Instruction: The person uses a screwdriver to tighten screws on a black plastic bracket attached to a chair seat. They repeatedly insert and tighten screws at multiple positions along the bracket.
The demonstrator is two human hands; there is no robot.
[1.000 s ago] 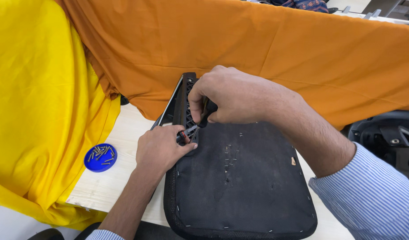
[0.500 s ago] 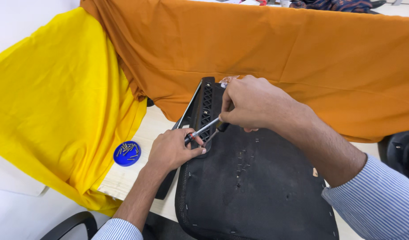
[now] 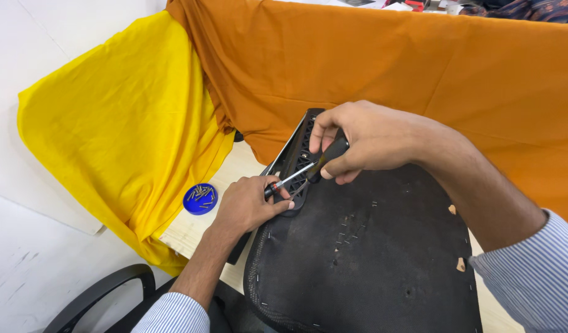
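At the seat pad's point(image 3: 370, 259) upper-left edge, the right hand point(image 3: 370, 139) grips a screwdriver point(image 3: 308, 169) while the left hand point(image 3: 250, 206) pinches its tip; keeping the shaft steady and square should prevent slipping.

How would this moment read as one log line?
right hand: grips screwdriver | left hand: steadies its tip on black seat pad | blue dish: small metal pieces inside

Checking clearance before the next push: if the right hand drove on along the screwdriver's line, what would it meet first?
The right hand points its screwdriver down-left. First in that line are the left hand's fingertips at the tip, on the black plastic part. Depth is unclear, so the plastic may come first.
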